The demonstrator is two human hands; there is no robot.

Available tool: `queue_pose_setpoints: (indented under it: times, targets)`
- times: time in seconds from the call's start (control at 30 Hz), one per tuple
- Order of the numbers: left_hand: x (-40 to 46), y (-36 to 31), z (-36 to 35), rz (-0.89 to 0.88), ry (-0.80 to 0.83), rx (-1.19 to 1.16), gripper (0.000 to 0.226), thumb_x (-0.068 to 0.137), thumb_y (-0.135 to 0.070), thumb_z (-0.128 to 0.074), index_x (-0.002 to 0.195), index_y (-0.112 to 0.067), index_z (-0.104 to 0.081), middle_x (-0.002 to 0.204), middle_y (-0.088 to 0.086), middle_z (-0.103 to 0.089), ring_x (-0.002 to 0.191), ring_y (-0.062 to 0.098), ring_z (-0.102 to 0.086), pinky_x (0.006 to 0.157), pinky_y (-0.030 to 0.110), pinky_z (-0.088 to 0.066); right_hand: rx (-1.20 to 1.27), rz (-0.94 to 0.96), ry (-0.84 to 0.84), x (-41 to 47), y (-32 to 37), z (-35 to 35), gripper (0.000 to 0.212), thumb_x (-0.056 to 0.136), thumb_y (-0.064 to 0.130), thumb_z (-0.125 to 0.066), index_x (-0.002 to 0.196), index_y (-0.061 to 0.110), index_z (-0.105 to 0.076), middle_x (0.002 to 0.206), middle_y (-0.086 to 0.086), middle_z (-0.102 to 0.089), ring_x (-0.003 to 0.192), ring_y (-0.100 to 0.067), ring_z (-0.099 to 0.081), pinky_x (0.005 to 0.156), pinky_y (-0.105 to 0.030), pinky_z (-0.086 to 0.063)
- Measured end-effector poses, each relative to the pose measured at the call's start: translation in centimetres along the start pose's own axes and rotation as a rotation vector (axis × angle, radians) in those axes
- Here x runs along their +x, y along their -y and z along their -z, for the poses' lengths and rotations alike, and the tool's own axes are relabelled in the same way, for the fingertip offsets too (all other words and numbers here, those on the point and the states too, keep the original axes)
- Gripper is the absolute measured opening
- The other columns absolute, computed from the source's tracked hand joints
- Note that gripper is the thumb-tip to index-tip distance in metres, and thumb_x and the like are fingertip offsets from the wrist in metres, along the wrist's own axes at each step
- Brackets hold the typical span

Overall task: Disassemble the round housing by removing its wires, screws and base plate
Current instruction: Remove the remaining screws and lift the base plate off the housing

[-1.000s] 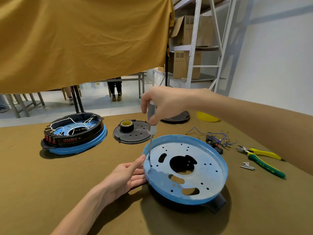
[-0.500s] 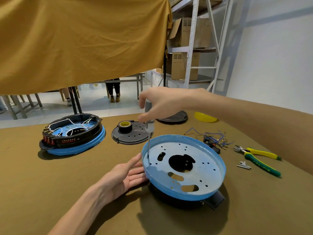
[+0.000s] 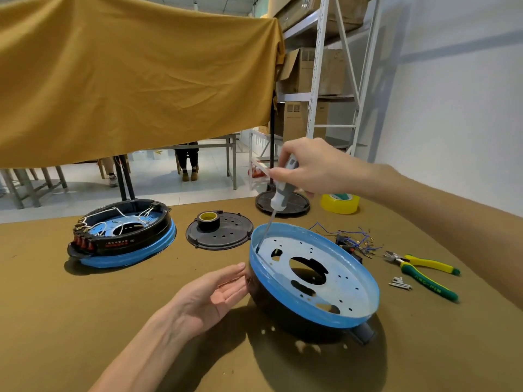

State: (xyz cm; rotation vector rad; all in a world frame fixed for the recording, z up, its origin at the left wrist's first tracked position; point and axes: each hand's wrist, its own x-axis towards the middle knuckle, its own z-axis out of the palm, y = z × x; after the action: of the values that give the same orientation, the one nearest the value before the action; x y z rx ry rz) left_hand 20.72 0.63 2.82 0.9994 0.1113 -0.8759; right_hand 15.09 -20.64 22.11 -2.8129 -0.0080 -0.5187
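The round housing (image 3: pixel 283 304), black with a blue rim, lies in front of me, tilted up on its left side. Its pale blue perforated base plate (image 3: pixel 339 270) faces up. My right hand (image 3: pixel 311 168) grips a grey-handled screwdriver (image 3: pixel 278 193), whose shaft reaches down to the plate's far-left edge inside the rim. My left hand (image 3: pixel 209 295) is open, palm up, its fingertips against the housing's left side. A bundle of removed blue wires (image 3: pixel 353 240) lies behind the housing.
A second housing (image 3: pixel 121 236) with white wires sits at the left. A black disc (image 3: pixel 219 232) carries a tape roll (image 3: pixel 208 219). Another black disc (image 3: pixel 283 205) and yellow tape (image 3: pixel 339 203) lie farther back. Green-yellow pliers (image 3: pixel 424 271) and small metal parts (image 3: pixel 399 282) lie right.
The housing's left side has lifted, so it now tilts. My left hand turned palm up beside it. My right hand moved the screwdriver's handle up and to the right, slanting the shaft.
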Motion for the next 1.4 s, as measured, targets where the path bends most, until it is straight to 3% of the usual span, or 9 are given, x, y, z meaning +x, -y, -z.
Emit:
queue_pose_setpoints:
  times: [0.27, 0.37, 0.5, 0.77, 0.93, 1.03, 1.17, 1.3, 1.4]
  targets:
    - [-2.1, -1.5, -3.2, -0.461, -0.078, -0.059, 0.035, 0.074, -0.015, -0.079, 0.108, -0.008, -0.074, 0.1, 0.011, -0.079, 0.091, 0.018, -0.078, 0.076, 0.032, -0.059, 0.683, -0.244, -0.128, -4.5, -3.1, 2.5, 0.034, 0.088, 0.027, -0.08, 0.105, 0.0, -0.069, 0.078, -0.021, -0.073, 0.054, -0.017, -0.064, 0.051, -0.022, -0.053]
    - [-2.8, -2.3, -4.7, -0.619, -0.102, 0.033, 0.027, 0.081, -0.018, -0.075, 0.108, -0.015, -0.074, 0.095, 0.001, -0.08, 0.091, 0.01, -0.075, 0.078, 0.028, -0.052, 0.791, -0.368, -0.072, -6.4, -4.3, 1.9, 0.041, 0.095, 0.036, -0.071, 0.106, -0.003, -0.07, 0.075, -0.02, -0.071, 0.047, -0.017, -0.059, 0.044, -0.024, -0.049]
    - [-3.3, -2.8, -6.3, -0.712, -0.117, 0.106, 0.024, 0.089, -0.016, -0.073, 0.113, -0.016, -0.073, 0.099, 0.001, -0.08, 0.099, 0.013, -0.072, 0.076, 0.028, -0.055, 0.93, -0.604, 0.017, -8.7, -6.9, 0.6, 0.057, 0.099, 0.054, -0.055, 0.114, 0.0, -0.063, 0.056, -0.011, -0.059, 0.033, -0.013, -0.041, 0.034, -0.018, -0.031]
    - [-3.0, -2.0, -9.0, -0.869, -0.083, 0.383, 0.031, 0.092, -0.021, -0.072, 0.123, -0.019, -0.073, 0.103, -0.012, -0.079, 0.098, 0.001, -0.072, 0.088, 0.028, -0.061, 1.463, -0.69, -0.07, -11.1, -11.2, -1.7, 0.046, 0.077, 0.023, -0.079, 0.113, 0.0, -0.062, 0.07, -0.013, -0.062, 0.05, -0.015, -0.054, 0.04, -0.021, -0.048]
    - [-1.8, -1.2, -10.3, -0.916, -0.055, 0.474, 0.035, 0.093, -0.03, -0.071, 0.128, -0.024, -0.07, 0.105, -0.017, -0.076, 0.099, -0.007, -0.069, 0.078, 0.018, -0.06, 1.197, -0.755, -0.167, -11.3, -13.3, -1.3, 0.043, 0.091, 0.049, -0.069, 0.1, 0.007, -0.064, 0.056, -0.008, -0.05, 0.036, -0.012, -0.034, 0.033, -0.019, -0.028]
    - [-0.9, -1.7, -10.1, -0.886, -0.046, 0.478, 0.036, 0.094, -0.032, -0.069, 0.13, -0.025, -0.069, 0.105, -0.017, -0.075, 0.089, -0.013, -0.067, 0.062, 0.009, -0.053, 1.238, -0.653, -0.178, -11.2, -13.5, -0.8, 0.041, 0.08, 0.032, -0.078, 0.106, 0.002, -0.067, 0.068, -0.01, -0.06, 0.047, -0.013, -0.05, 0.04, -0.021, -0.045]
    - [0.0, -2.4, -9.6, -0.845, -0.069, 0.452, 0.034, 0.094, -0.033, -0.068, 0.128, -0.028, -0.07, 0.109, -0.012, -0.075, 0.098, 0.004, -0.071, 0.065, 0.015, -0.057, 1.307, -0.561, -0.22, -10.9, -12.7, -1.0, 0.042, 0.068, 0.016, -0.084, 0.106, 0.001, -0.071, 0.097, -0.02, -0.068, 0.063, -0.019, -0.066, 0.06, -0.026, -0.059]
    - [0.3, -2.8, -9.3, -0.829, -0.119, 0.436, 0.031, 0.095, -0.034, -0.068, 0.125, -0.028, -0.072, 0.105, -0.013, -0.077, 0.101, 0.009, -0.071, 0.08, 0.03, -0.063, 0.917, -0.626, -0.068, -10.5, -11.6, -1.2, 0.056, 0.099, 0.056, -0.054, 0.102, 0.001, -0.068, 0.075, -0.022, -0.072, 0.039, -0.017, -0.049, 0.038, -0.023, -0.041]
    - [0.4, -3.3, -8.7, -0.789, -0.147, 0.421, 0.03, 0.096, -0.034, -0.066, 0.126, -0.028, -0.071, 0.109, -0.009, -0.076, 0.106, 0.013, -0.069, 0.083, 0.036, -0.061, 0.826, -0.496, -0.072, -10.3, -11.0, -0.7, 0.047, 0.09, 0.053, -0.067, 0.092, 0.006, -0.073, 0.07, -0.016, -0.067, 0.043, -0.015, -0.048, 0.041, -0.024, -0.039]
